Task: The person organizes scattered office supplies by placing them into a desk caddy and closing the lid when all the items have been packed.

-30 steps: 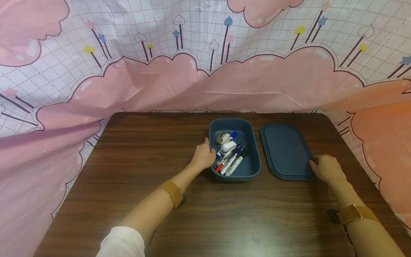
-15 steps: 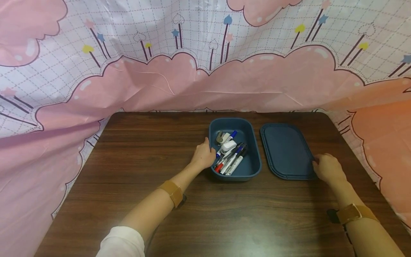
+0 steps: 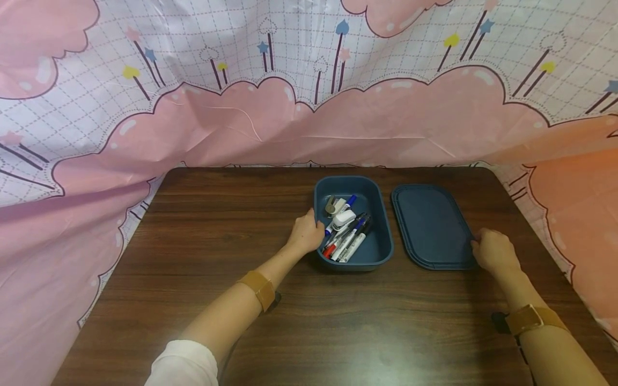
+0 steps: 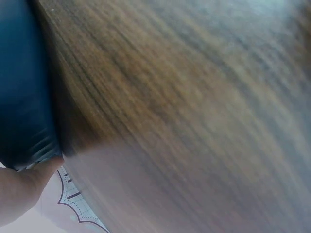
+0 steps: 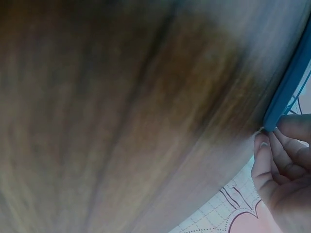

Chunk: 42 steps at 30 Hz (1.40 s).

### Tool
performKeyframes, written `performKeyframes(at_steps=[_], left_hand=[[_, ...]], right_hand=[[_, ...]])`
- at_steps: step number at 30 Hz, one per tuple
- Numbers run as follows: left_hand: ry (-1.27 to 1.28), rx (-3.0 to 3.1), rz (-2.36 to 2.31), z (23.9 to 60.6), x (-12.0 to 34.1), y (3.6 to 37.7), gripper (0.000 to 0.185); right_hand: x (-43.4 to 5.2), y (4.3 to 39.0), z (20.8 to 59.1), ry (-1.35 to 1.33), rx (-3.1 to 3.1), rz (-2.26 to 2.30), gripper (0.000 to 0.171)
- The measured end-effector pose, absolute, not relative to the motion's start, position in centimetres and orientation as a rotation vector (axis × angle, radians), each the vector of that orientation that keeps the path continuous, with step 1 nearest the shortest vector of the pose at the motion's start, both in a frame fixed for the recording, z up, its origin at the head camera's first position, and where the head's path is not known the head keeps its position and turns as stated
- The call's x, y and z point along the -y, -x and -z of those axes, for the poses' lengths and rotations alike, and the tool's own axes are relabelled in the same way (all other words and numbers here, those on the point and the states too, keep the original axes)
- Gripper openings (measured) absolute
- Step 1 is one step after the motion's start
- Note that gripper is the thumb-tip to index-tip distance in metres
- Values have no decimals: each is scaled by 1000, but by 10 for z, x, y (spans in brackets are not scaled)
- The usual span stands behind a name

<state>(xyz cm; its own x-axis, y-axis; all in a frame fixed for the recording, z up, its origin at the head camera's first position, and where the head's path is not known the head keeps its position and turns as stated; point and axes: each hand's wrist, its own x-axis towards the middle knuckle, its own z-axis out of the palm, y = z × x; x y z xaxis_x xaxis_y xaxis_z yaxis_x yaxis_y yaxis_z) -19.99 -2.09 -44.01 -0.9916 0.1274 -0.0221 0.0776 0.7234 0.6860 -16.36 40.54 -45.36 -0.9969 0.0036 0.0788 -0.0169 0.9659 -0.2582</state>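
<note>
A dark blue open box (image 3: 386, 236) stands at the table's middle, holding several markers (image 3: 348, 240) and a small white item (image 3: 344, 219). My left hand (image 3: 313, 234) grips the box's left rim, thumb up along the wall; in the left wrist view a finger (image 4: 26, 184) touches the box wall (image 4: 22, 87). The matching blue lid (image 3: 429, 225) lies flat to the right of the box. My right hand (image 3: 479, 247) sits at the lid's right edge, and in the right wrist view its fingers (image 5: 279, 145) pinch the lid's rim (image 5: 291, 82).
The dark wooden table (image 3: 217, 214) is draped behind and at both sides by a pink and white patterned cloth (image 3: 289, 118). Tan straps sit on both wrists.
My right hand has slid slightly right, off the lid's top to its edge. The left hand, box and lid stay where they were.
</note>
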Motion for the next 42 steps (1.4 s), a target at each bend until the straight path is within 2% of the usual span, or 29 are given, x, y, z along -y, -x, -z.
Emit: performKeyframes(at_steps=[42], left_hand=[[-169,-2827,-1147,444,11,198,52]], right_hand=[[-416,155,458,92,3083,-490,32]])
